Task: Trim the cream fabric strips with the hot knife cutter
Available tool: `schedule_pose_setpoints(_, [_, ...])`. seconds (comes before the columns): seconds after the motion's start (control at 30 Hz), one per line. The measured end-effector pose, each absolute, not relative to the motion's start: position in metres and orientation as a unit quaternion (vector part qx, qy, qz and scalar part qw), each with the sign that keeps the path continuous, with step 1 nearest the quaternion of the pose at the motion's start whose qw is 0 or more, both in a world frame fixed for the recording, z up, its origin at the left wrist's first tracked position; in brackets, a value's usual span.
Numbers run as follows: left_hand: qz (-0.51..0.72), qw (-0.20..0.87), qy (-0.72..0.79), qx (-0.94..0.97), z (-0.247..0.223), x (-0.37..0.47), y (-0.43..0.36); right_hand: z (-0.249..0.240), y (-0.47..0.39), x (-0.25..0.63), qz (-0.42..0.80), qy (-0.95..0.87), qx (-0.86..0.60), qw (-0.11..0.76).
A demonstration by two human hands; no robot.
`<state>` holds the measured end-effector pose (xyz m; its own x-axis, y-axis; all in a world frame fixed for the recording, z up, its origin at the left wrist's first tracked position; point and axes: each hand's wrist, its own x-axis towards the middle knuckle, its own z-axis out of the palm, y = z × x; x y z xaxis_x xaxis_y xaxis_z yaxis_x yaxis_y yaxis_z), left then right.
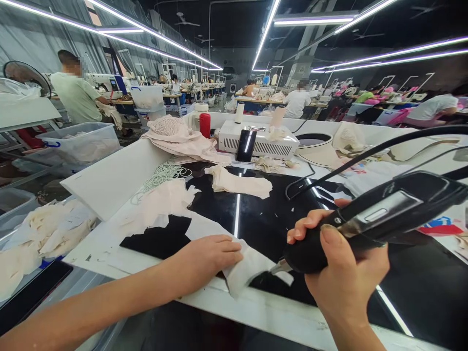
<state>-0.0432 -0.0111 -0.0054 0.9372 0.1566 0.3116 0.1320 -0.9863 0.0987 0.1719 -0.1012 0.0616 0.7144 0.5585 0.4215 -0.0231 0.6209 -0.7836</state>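
My left hand (pixel 210 261) lies on a cream fabric piece (pixel 241 275) at the front edge of the black glossy board (pixel 413 292), its fingers close together over the cloth. In my right hand (pixel 340 263) is a black handheld tool (pixel 387 209) with a cable, the fingers wrapped round its body. The tool's thin metal tip (pixel 280 267) points left and touches or nearly touches the right part of the fabric. Further back on the board lies a stack of cream pieces (pixel 241 183), with more cream fabric (pixel 161 202) to the left.
Behind the board stand a white box (pixel 259 139), a phone (pixel 246 145) and a red bottle (pixel 204 125). Green cord (pixel 166 175) lies back left. Plastic bins (pixel 82 141) and a seated person (pixel 75 90) are at left. The black cable (pixel 383 145) arches over the right side.
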Motion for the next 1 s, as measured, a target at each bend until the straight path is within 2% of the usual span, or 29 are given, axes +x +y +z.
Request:
schedule_pose_setpoints(0.17, [0.089, -0.105, 0.154, 0.978, -0.006, -0.024, -0.034, 0.066, -0.113, 0.178, 0.176, -0.335, -0.397, 0.836])
schedule_pose_setpoints(0.23, [0.069, -0.125, 0.165, 0.976, -0.005, -0.015, -0.045, 0.066, -0.117, 0.18, 0.173, -0.338, -0.398, 0.835])
schedule_pose_setpoints(0.53, [0.054, -0.068, 0.23, 0.969, -0.01, -0.018, -0.06, 0.06, -0.127, 0.182, 0.186, -0.341, -0.387, 0.836])
schedule_pose_setpoints(0.77, [0.008, -0.073, 0.245, 0.967, -0.003, -0.017, -0.061, 0.05, -0.126, 0.176, 0.188, -0.363, -0.377, 0.831])
schedule_pose_setpoints(1.0, [0.137, -0.116, 0.218, 0.959, -0.006, -0.018, -0.061, 0.042, -0.126, 0.173, 0.18, -0.385, -0.389, 0.817])
